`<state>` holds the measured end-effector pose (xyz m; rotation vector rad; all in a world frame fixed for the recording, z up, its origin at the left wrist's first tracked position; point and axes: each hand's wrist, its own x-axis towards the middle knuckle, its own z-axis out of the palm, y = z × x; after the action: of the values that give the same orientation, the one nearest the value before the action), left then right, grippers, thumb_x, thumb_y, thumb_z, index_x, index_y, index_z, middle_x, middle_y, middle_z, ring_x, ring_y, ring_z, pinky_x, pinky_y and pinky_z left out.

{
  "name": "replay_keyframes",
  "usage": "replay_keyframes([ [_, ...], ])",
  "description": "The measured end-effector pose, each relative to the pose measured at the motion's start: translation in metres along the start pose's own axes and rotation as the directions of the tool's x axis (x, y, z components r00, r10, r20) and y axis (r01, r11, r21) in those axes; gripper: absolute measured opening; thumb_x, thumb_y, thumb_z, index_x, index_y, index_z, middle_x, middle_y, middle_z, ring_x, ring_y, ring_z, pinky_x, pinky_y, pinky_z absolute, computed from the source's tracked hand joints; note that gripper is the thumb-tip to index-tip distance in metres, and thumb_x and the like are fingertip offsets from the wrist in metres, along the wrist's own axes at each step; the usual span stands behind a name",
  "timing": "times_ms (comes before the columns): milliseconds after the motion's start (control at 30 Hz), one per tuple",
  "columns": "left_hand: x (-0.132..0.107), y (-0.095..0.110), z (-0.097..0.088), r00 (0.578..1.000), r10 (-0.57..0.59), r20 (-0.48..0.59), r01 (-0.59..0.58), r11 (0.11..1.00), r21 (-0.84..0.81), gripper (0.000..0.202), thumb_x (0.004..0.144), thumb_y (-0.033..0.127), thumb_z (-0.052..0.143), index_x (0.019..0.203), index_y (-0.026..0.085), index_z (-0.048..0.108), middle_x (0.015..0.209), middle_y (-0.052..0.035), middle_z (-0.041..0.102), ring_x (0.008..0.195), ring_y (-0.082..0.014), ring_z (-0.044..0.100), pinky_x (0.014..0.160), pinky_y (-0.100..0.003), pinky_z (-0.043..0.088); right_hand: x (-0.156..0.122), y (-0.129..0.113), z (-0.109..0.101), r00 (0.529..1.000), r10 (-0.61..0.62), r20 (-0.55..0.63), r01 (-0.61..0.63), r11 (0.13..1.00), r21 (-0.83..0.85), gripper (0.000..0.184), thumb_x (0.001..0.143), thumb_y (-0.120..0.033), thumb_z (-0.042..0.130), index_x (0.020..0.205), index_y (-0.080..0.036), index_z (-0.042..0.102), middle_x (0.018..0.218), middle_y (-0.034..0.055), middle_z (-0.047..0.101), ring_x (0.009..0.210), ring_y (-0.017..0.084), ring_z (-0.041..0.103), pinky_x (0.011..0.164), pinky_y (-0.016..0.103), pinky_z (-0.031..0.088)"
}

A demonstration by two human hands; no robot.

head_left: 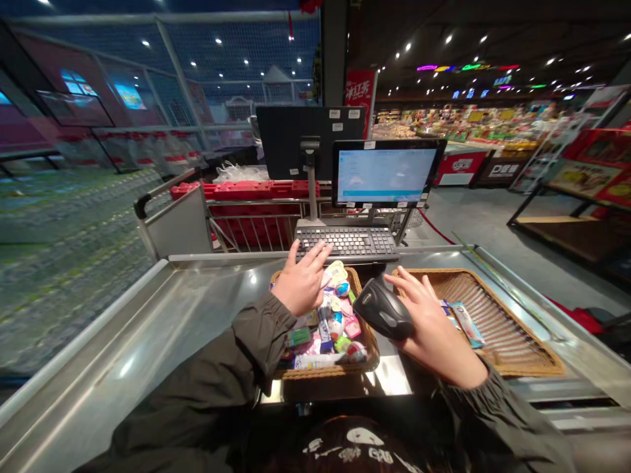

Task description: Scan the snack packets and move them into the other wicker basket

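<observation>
My left hand [302, 281] reaches over the near edge of the keyboard [350, 242], fingers stretched and apart. Under its palm is a wicker basket [367, 362] full of small packaged goods, among them colourful egg-shaped packs [336, 325], a green pack [298, 337] and a long white tube-like pack [315, 361]. My right hand [434, 328] holds a black barcode scanner [384, 312] above the gap between the baskets, with some fingers extended past it; the grip on its handle is hidden. A second wicker basket [522, 335] lies beyond that hand, with a light-blue packet [468, 324] inside.
A lit monitor [387, 174] and the back of another screen [290, 141] stand behind the keyboard. The metal counter [197, 309] has raised edges. A shopping cart with red crates [236, 190] is beyond it. Shelving [566, 190] stands at right.
</observation>
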<state>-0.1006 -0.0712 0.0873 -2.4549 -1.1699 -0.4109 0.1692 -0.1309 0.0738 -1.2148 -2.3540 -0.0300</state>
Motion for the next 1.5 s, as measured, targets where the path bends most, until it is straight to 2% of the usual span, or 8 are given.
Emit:
replay_keyframes([
  [200, 0.001, -0.001, 0.015, 0.997, 0.046, -0.057, -0.038, 0.991, 0.13, 0.023, 0.089, 0.025, 0.05, 0.092, 0.018, 0.072, 0.154, -0.0105, 0.038, 0.143, -0.0284, 0.034, 0.119, -0.06, -0.006, 0.0, 0.002, 0.0, 0.999, 0.014, 0.041, -0.013, 1.0, -0.024, 0.042, 0.076, -0.02, 0.056, 0.118, -0.015, 0.06, 0.144, 0.0188, 0.048, 0.144, 0.04, 0.027, 0.11, 0.073, 0.021],
  [433, 0.002, 0.0, 0.029, 0.995, 0.07, -0.072, -0.057, 0.984, 0.169, 0.028, 0.094, 0.021, 0.044, 0.096, 0.017, 0.072, 0.154, -0.0094, 0.037, 0.145, -0.0251, 0.031, 0.119, -0.058, -0.011, -0.001, 0.006, 0.001, 0.998, 0.019, 0.055, -0.018, 1.0, -0.024, 0.043, 0.074, -0.019, 0.057, 0.117, -0.016, 0.061, 0.143, 0.0184, 0.049, 0.144, 0.04, 0.028, 0.111, 0.073, 0.021],
  [600, 0.003, 0.0, 0.028, 0.997, 0.076, -0.032, -0.07, 0.986, 0.154, 0.028, 0.09, 0.018, 0.046, 0.104, 0.017, 0.071, 0.155, -0.0114, 0.035, 0.145, -0.0263, 0.03, 0.117, -0.058, -0.015, -0.003, 0.008, 0.001, 0.997, 0.016, 0.08, -0.015, 1.0, -0.012, 0.044, 0.073, -0.017, 0.056, 0.117, -0.016, 0.061, 0.143, 0.0183, 0.049, 0.144, 0.04, 0.028, 0.112, 0.072, 0.02],
  [733, 0.003, 0.001, 0.025, 0.997, 0.071, -0.012, -0.068, 0.988, 0.136, 0.031, 0.088, 0.016, 0.048, 0.109, 0.018, 0.07, 0.155, -0.0116, 0.034, 0.145, -0.0276, 0.029, 0.118, -0.06, -0.012, -0.003, 0.008, -0.001, 0.996, 0.02, 0.082, -0.02, 1.0, 0.001, 0.042, 0.073, -0.018, 0.056, 0.115, -0.015, 0.062, 0.142, 0.0192, 0.05, 0.144, 0.04, 0.029, 0.112, 0.072, 0.019],
  [867, 0.003, 0.001, 0.025, 0.998, 0.064, -0.012, -0.062, 0.988, 0.143, 0.028, 0.089, 0.015, 0.047, 0.103, 0.017, 0.071, 0.155, -0.0112, 0.035, 0.144, -0.0268, 0.032, 0.118, -0.061, -0.009, -0.003, 0.007, -0.003, 0.997, 0.018, 0.081, -0.018, 1.0, 0.003, 0.044, 0.073, -0.017, 0.057, 0.116, -0.015, 0.062, 0.142, 0.0194, 0.05, 0.143, 0.04, 0.03, 0.111, 0.072, 0.019],
  [1067, 0.004, 0.002, 0.025, 0.996, 0.043, -0.076, -0.031, 0.988, 0.151, 0.026, 0.089, 0.013, 0.046, 0.09, 0.018, 0.072, 0.153, -0.01, 0.04, 0.143, -0.0263, 0.035, 0.119, -0.06, -0.006, -0.005, 0.007, -0.003, 0.997, -0.003, 0.08, 0.003, 1.0, -0.003, 0.039, 0.074, -0.018, 0.055, 0.113, -0.016, 0.063, 0.142, 0.0186, 0.051, 0.143, 0.039, 0.031, 0.111, 0.072, 0.019],
  [1333, 0.002, 0.001, 0.031, 0.996, 0.054, -0.073, -0.042, 0.987, 0.158, 0.027, 0.09, 0.014, 0.045, 0.092, 0.017, 0.072, 0.154, -0.0108, 0.037, 0.143, -0.0259, 0.034, 0.119, -0.06, -0.008, -0.01, 0.012, -0.003, 0.995, 0.03, 0.091, -0.028, 0.999, -0.017, 0.046, 0.074, -0.018, 0.056, 0.119, -0.016, 0.06, 0.141, 0.0181, 0.051, 0.143, 0.039, 0.031, 0.111, 0.073, 0.02],
  [1500, 0.002, 0.004, 0.035, 0.995, 0.066, -0.069, -0.055, 0.986, 0.159, 0.028, 0.094, 0.017, 0.043, 0.094, 0.016, 0.071, 0.155, -0.0108, 0.035, 0.144, -0.0256, 0.032, 0.118, -0.06, -0.01, -0.015, 0.016, -0.004, 0.991, 0.057, 0.121, -0.056, 0.998, -0.017, 0.044, 0.073, -0.017, 0.056, 0.116, -0.018, 0.062, 0.141, 0.016, 0.052, 0.143, 0.038, 0.032, 0.111, 0.073, 0.02],
])
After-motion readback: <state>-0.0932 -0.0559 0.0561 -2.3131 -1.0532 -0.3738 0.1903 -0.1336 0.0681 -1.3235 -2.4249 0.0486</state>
